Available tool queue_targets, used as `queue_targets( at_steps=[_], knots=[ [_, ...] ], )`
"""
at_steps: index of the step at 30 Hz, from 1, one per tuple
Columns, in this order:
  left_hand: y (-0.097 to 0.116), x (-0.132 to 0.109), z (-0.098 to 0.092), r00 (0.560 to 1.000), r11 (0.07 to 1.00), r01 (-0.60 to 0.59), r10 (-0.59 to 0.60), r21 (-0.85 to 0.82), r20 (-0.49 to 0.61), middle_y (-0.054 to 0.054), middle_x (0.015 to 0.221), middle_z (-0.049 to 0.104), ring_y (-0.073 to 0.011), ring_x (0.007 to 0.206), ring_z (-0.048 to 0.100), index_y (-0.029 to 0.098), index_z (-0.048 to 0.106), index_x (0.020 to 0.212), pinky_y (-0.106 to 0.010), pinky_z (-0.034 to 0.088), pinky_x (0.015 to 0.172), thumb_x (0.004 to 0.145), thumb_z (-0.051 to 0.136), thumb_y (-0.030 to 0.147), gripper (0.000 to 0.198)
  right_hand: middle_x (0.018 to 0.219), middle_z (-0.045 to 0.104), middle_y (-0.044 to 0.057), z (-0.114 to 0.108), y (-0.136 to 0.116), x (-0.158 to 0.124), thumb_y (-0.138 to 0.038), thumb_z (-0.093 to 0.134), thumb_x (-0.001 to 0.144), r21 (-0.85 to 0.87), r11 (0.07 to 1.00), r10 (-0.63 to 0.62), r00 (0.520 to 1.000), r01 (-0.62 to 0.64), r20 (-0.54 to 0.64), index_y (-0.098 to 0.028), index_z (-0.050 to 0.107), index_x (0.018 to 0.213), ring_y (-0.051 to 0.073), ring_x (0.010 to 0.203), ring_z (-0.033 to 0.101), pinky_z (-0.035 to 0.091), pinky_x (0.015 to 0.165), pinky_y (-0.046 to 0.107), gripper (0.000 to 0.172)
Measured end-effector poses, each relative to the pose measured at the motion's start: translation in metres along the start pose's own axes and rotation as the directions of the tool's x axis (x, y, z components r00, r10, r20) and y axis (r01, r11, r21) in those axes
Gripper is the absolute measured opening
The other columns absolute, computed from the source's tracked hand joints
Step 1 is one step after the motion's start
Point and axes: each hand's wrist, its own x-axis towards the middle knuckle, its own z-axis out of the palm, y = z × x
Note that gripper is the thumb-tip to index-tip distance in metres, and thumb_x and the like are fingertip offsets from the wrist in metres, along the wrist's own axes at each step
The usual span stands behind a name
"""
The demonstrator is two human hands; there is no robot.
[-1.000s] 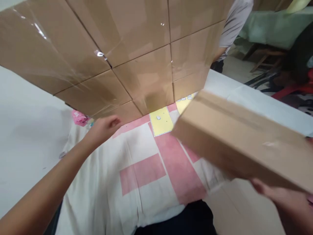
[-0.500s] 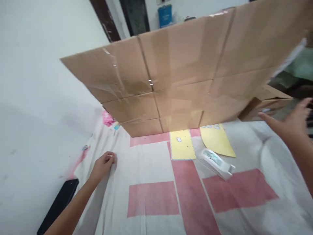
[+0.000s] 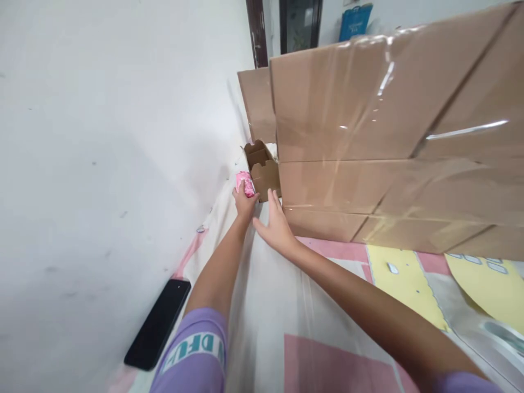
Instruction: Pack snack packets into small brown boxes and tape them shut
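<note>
My left hand (image 3: 244, 204) reaches out along the wall with its fingers around a small pink packet (image 3: 246, 183). Just right of the packet stands a small brown cardboard box (image 3: 265, 177), its top open and flaps raised. My right hand (image 3: 277, 225) is in front of that box, palm turned left, fingers stretched out and thumb apart, with nothing in it. Close beside the right hand rises the left edge of a large taped cardboard panel (image 3: 339, 131), standing upright. The panel hides part of the small box.
A black phone (image 3: 158, 325) lies by the white wall (image 3: 102, 136). Yellow paper pieces (image 3: 403, 278) lie on the pink and white cloth (image 3: 323, 365) at the right. A white object (image 3: 505, 335) is partly cut off at the right edge. Beyond the panel is a blue bag (image 3: 355, 23).
The view has turned left. My left hand has moved forward to the pink packet, and my right hand has crossed from the far right to beside it. The small open box has come into view.
</note>
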Motion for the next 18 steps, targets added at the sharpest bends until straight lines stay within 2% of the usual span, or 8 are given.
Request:
queue_targets(
  at_steps=[1,3,6,9,11,14,16,18],
  knots=[
    [-0.004,0.008,0.006,1.000,1.000,-0.003,0.003,-0.013,-0.013,-0.012,0.148,0.051,-0.0303,0.131,0.054,0.022,0.053,0.140,-0.056,0.049,0.107,0.094,0.066,0.041,0.051,0.172,0.014,0.021,0.016,0.003,0.030,-0.031,0.058,0.087,0.066,0.995,0.084,0.990,-0.077,-0.113,-0.008,0.013,0.164,0.032,0.161,0.011,0.023,0.127,0.054,0.092],
    [-0.015,0.020,0.013,0.999,0.999,-0.022,0.021,-0.040,-0.033,-0.012,0.147,0.052,-0.0299,0.130,0.055,0.022,0.054,0.138,-0.055,0.050,0.107,0.094,0.066,0.041,0.050,0.171,0.015,0.022,0.037,0.013,0.087,-0.029,0.057,0.086,0.159,0.976,0.199,0.917,-0.151,-0.346,-0.007,0.015,0.163,0.033,0.160,0.010,0.019,0.128,0.054,0.090],
    [-0.034,0.034,0.015,0.996,0.994,-0.081,0.077,-0.072,-0.049,-0.012,0.147,0.052,-0.0299,0.131,0.054,0.022,0.056,0.137,-0.055,0.049,0.108,0.094,0.066,0.042,0.049,0.163,0.035,0.024,0.057,0.037,0.142,-0.030,0.054,0.087,0.228,0.951,0.299,0.797,-0.207,-0.524,-0.008,0.027,0.158,0.034,0.154,0.030,0.027,0.123,0.052,0.080],
    [-0.050,0.045,0.013,0.989,0.986,-0.141,0.137,-0.091,-0.049,-0.011,0.142,0.056,-0.0279,0.127,0.057,0.021,0.059,0.132,-0.054,0.050,0.106,0.094,0.065,0.042,0.043,0.137,0.062,0.019,0.079,0.064,0.153,-0.036,0.049,0.091,0.246,0.937,0.342,0.791,-0.247,-0.508,-0.014,0.044,0.148,0.032,0.132,0.055,0.039,0.114,0.053,0.062],
    [-0.057,0.050,0.011,0.984,0.979,-0.176,0.172,-0.104,-0.046,-0.011,0.138,0.059,-0.0264,0.123,0.059,0.020,0.061,0.128,-0.052,0.052,0.104,0.095,0.064,0.042,0.040,0.123,0.068,0.014,0.093,0.077,0.146,-0.040,0.052,0.090,0.240,0.934,0.352,0.798,-0.265,-0.489,-0.018,0.056,0.137,0.031,0.121,0.062,0.042,0.111,0.053,0.052],
    [-0.062,0.052,0.008,0.978,0.971,-0.210,0.206,-0.117,-0.045,-0.011,0.135,0.061,-0.0256,0.120,0.061,0.019,0.061,0.127,-0.051,0.053,0.102,0.095,0.064,0.042,0.039,0.137,0.060,0.016,0.101,0.080,0.138,-0.039,0.059,0.086,0.209,0.945,0.327,0.780,-0.253,-0.534,-0.019,0.058,0.135,0.032,0.133,0.052,0.037,0.115,0.050,0.053],
    [-0.061,0.052,0.009,0.976,0.969,-0.216,0.212,-0.117,-0.051,-0.011,0.134,0.061,-0.0254,0.120,0.061,0.019,0.062,0.127,-0.051,0.053,0.102,0.095,0.064,0.042,0.039,0.153,0.046,0.019,0.095,0.075,0.144,-0.035,0.057,0.086,0.167,0.969,0.249,0.752,-0.185,-0.610,-0.017,0.049,0.146,0.030,0.145,0.039,0.031,0.120,0.047,0.063],
    [-0.059,0.050,0.010,0.977,0.971,-0.211,0.205,-0.113,-0.059,-0.011,0.135,0.061,-0.0252,0.120,0.061,0.020,0.062,0.126,-0.050,0.053,0.102,0.095,0.064,0.042,0.038,0.158,0.042,0.018,0.085,0.071,0.155,-0.033,0.054,0.088,0.136,0.983,0.181,0.731,-0.122,-0.658,-0.015,0.040,0.153,0.027,0.150,0.033,0.027,0.122,0.044,0.069]
  ],
)
